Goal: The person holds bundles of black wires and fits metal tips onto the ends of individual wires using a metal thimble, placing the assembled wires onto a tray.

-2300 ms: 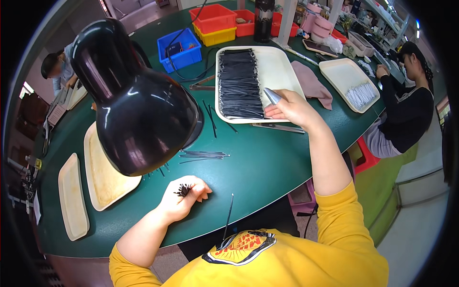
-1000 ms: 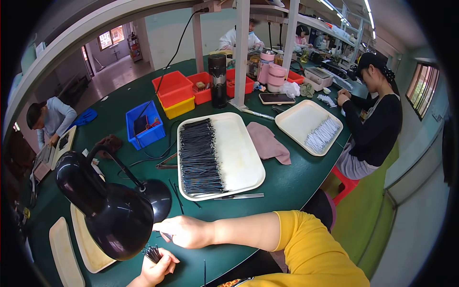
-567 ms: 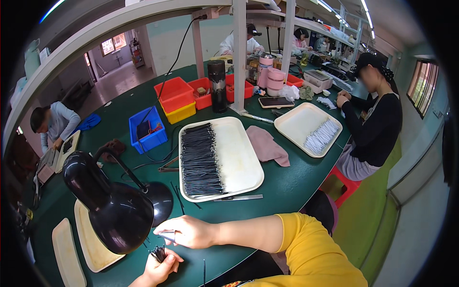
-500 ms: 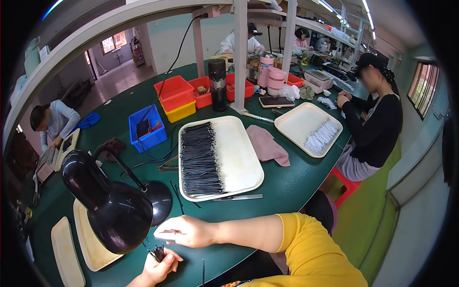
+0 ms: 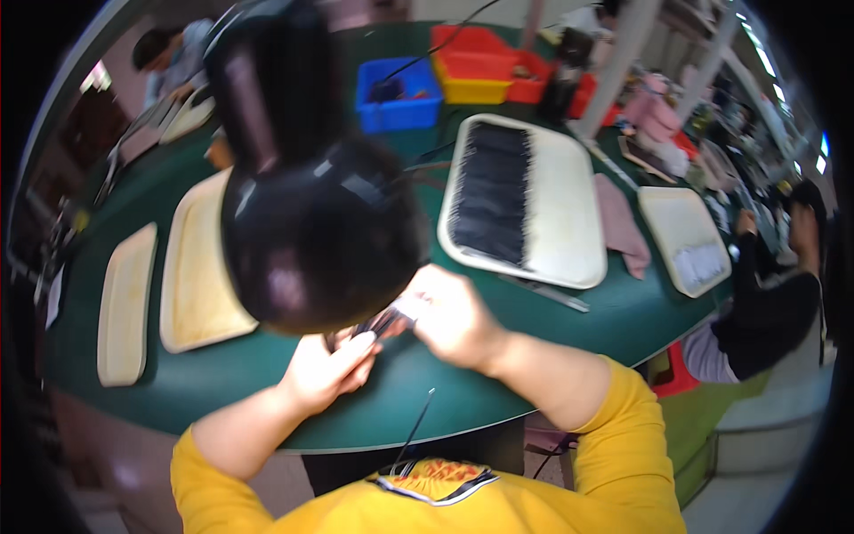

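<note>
My left hand [image 5: 325,372] is closed around a bundle of thin black wires [image 5: 384,320], whose ends point toward my right hand. My right hand [image 5: 458,319], fingers bent, grips a small pale flat piece [image 5: 411,308] against the bundle's end; blur hides its kind. The black lamp head [image 5: 325,236] hangs just above both hands and covers part of the fingers. Beyond the right hand, a cream tray [image 5: 567,218] carries a dense row of black wires [image 5: 489,196]. One loose thin black wire [image 5: 416,427] stands out near my shirt front.
Two cream trays [image 5: 126,307] [image 5: 197,325] lie at the left. Behind are a blue bin [image 5: 398,116], red and yellow bins [image 5: 471,91] and a dark bottle [image 5: 562,84]. A pink cloth [image 5: 621,222] and a tray of white pieces [image 5: 672,214] lie right, near a seated co-worker [image 5: 769,311].
My view has swung left and down, so the lamp now looms in the middle. Both hands have come together under it, with the pale piece at the bundle's end.
</note>
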